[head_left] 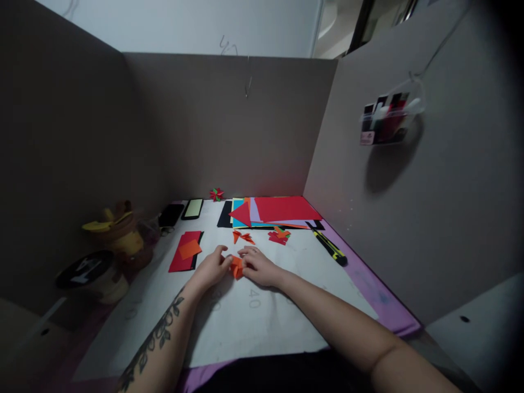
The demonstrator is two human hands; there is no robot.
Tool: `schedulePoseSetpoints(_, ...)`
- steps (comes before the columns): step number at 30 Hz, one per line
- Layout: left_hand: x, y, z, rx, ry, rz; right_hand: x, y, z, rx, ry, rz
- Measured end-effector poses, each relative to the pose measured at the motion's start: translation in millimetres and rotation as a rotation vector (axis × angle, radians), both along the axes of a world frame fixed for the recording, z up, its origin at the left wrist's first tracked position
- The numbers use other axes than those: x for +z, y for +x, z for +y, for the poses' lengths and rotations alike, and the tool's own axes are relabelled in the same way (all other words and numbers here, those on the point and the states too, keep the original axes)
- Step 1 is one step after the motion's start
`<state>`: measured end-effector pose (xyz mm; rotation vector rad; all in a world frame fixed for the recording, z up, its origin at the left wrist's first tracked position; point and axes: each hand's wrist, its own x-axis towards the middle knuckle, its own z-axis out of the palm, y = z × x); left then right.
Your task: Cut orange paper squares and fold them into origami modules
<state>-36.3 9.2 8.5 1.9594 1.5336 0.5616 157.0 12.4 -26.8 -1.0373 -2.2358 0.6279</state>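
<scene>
Between my two hands is a small piece of folded orange paper [236,268], low over the white sheet on the table. My left hand [213,266] pinches its left side with thumb and fingers. On the other side, my right hand [258,266] grips the right edge, its fingers bent over the paper. Just beyond my hands lie folded orange paper pieces [243,237]. A heap of red, orange and green paper pieces [280,235] sits to their right. To the left, an orange paper square [190,250] rests on a red paper stack [178,261].
Coloured paper sheets [286,209] lie at the back, beside a red and green paper star [216,194]. A yellow-black utility knife [329,246] is at the right. A phone [192,208] and a pot with yellow items [123,234] stand left. Grey panels [233,125] enclose the table.
</scene>
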Motion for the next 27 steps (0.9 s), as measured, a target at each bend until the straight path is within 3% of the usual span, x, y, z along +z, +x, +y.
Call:
schedulePoseSetpoints(5,-0.1,17.7,-6.2,-0.017,-0.138,-0.437,2.9,2.2,-2.9,-0.199,0.029,0.341)
schedulePoseSetpoints(9,-4.1,29.0,-7.0,-0.003,-0.062,-0.622,4.2,-1.4,-6.0,-0.205,0.063,0.45)
schedulePoseSetpoints(12,-5.0,28.2,-7.3,0.081,-0.06,-0.714,5.8,-4.8,-10.3,-0.222,0.037,0.493)
schedulePoseSetpoints(15,-3.6,23.5,-7.7,0.117,-0.061,-0.738,7.1,-4.9,-13.0,-0.196,-0.02,0.56)
schedulePoseSetpoints(20,0.2,20.5,-7.5,-0.09,-0.03,-0.669,5.3,-1.5,-11.9,-0.058,-0.207,0.644)
schedulePoseSetpoints(27,3.9,25.6,-11.2,-0.025,0.108,-0.568,8.3,-3.3,-14.5,-0.204,-0.2,0.694)
